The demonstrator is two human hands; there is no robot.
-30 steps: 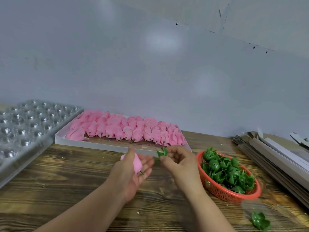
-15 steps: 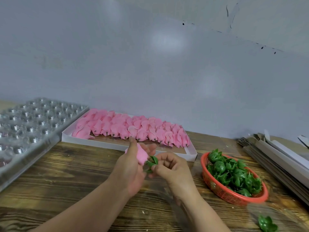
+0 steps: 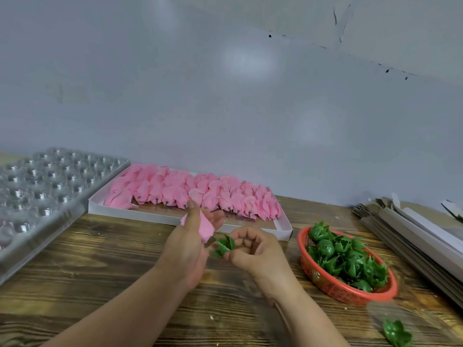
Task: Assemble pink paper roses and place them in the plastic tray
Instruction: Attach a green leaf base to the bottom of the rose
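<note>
We hold a pink paper rose (image 3: 204,227) in our left hand (image 3: 186,249), thumb on top and fingers curled beneath, with its narrow end turned toward the right so the short stem pokes out where the other hand can reach it. Our right hand (image 3: 253,254) pinches a green calyx (image 3: 224,245) between thumb and fingertips, its open cup facing the stem, which suits pushing it on from below; whether the stem has already entered the hole we cannot quite tell, since the join is small and partly hidden. The supplies sit where each hand wants them: the white box (image 3: 155,217) of unfinished pink blooms lies straight ahead, just beyond our hands, and the red basket (image 3: 335,289) of calyxes stands beside the right wrist for quick picking. One stray calyx (image 3: 397,334) lies on the wooden table (image 3: 100,271) near the front edge. The plastic tray (image 3: 42,186) waits at the far left, its cups ready to take the finished rose.
</note>
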